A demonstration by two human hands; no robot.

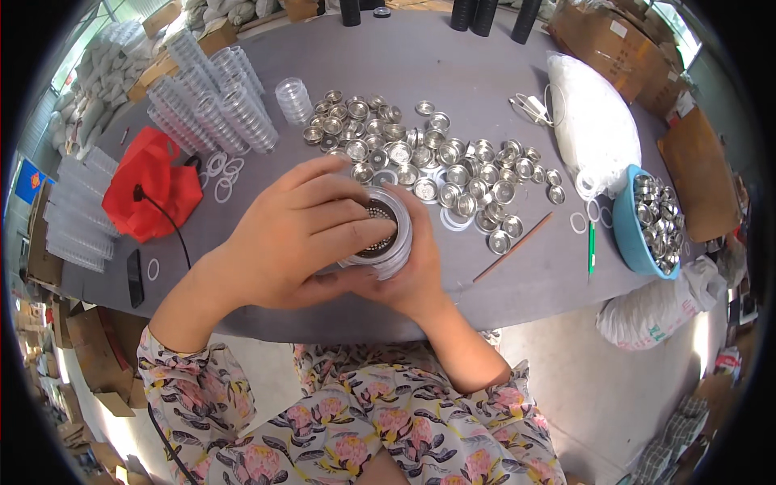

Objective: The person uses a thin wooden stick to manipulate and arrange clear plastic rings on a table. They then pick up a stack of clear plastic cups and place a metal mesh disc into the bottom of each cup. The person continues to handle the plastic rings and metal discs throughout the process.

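Observation:
A round clear plastic container [402, 257] with a metal rim and a perforated metal strainer [377, 212] in its mouth is held above the table's near edge. My right hand [419, 271] wraps around its side from the right, fingers closed on it. My left hand [303, 230] reaches over it from the left. Its fingers bend over the rim and press on the strainer, the thumb low against the container's side. Part of the strainer is hidden under these fingers. Just beyond both hands lie many shiny round metal caps [400, 152] in a loose heap, with white rings [457, 220] among them.
Stacked clear plastic cups [214, 105] stand at the back left, near a red cloth bag [149, 186] and a phone [135, 277]. On the right are a white plastic bag [594, 121], a blue basin [626, 230] of metal caps, a green pen [591, 249] and a brown stick [513, 246].

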